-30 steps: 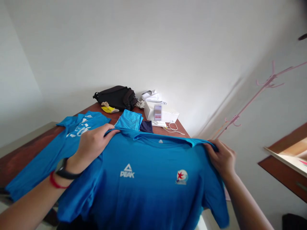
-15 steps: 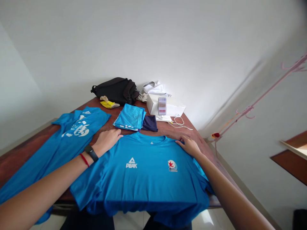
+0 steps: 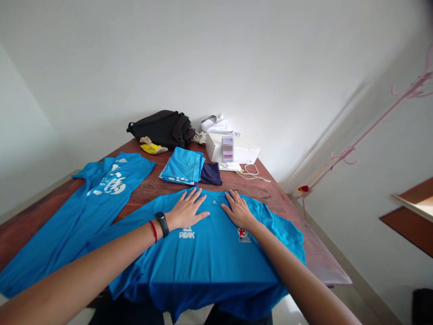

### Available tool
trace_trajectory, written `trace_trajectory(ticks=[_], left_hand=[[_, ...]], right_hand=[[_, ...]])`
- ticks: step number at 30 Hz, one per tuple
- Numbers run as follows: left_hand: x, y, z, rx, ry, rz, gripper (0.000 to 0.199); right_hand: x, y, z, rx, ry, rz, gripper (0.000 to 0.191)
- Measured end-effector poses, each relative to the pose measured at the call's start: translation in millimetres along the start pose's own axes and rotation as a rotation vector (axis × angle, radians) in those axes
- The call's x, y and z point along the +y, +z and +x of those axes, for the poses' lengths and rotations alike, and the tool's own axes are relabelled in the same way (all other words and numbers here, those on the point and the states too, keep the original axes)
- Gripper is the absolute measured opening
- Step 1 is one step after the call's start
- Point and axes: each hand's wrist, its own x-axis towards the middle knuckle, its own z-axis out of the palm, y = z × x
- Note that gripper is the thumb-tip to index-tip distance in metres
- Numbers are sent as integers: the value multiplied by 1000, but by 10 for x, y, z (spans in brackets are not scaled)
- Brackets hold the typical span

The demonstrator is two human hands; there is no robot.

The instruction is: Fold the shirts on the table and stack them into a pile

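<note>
A blue T-shirt (image 3: 216,262) with a PEAK print lies front side up on the table, its lower part hanging over the near edge. My left hand (image 3: 188,211) rests flat on its upper left chest, fingers spread, just above the print. My right hand (image 3: 239,211) lies flat beside the collar on the right, partly covering the round red and white logo. Neither hand grips the cloth. To the left, another blue shirt (image 3: 108,185) with white lettering is spread out. Folded blue clothes (image 3: 183,165) lie beyond the collar, beside a dark folded cloth (image 3: 211,174).
At the back of the wooden table (image 3: 264,195) are a black bag (image 3: 162,127), a yellow and beige item (image 3: 151,147), a white box (image 3: 246,151), white cloth (image 3: 218,124) and a cable (image 3: 252,171). A pink rack (image 3: 375,119) stands at the right.
Both hands have moved inward from the shirt's shoulders onto its upper chest, with fingers now spread flat. The right sleeve now lies spread out on the table.
</note>
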Motion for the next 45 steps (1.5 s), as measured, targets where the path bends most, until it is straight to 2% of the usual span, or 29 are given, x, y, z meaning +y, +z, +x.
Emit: trace_trajectory(ticks=[4, 9, 15, 17, 21, 25, 29, 34, 37, 40, 45], left_hand=[[-125, 52, 44, 2, -19, -9, 78], [-131, 47, 37, 20, -9, -1, 79], [-198, 111, 55, 23, -1, -8, 71], [-212, 120, 61, 27, -4, -15, 69], [-196, 98, 63, 23, -13, -34, 69], [-169, 70, 63, 11, -14, -27, 68], [-175, 72, 72, 20, -11, -31, 68], [-186, 64, 75, 24, -9, -32, 69], [-178, 45, 70, 17, -5, -22, 69], [-170, 35, 69, 6, -11, 5, 69], [-185, 59, 73, 5, -10, 31, 69]], right_hand=[[72, 54, 20, -13, 20, 84, 72], [80, 33, -5, 53, -2, 185, 70], [185, -41, -35, 324, -109, 449, 38], [217, -52, -29, 363, -120, 495, 33], [217, -48, -28, 296, -105, 462, 29], [180, -58, -63, 197, -122, 395, 35], [163, -88, -77, 178, -118, 399, 38], [199, -127, -53, 269, -95, 557, 29], [248, -141, -39, 354, -12, 671, 30], [292, -147, -28, 408, 68, 699, 33], [324, -138, -15, 421, 89, 709, 36]])
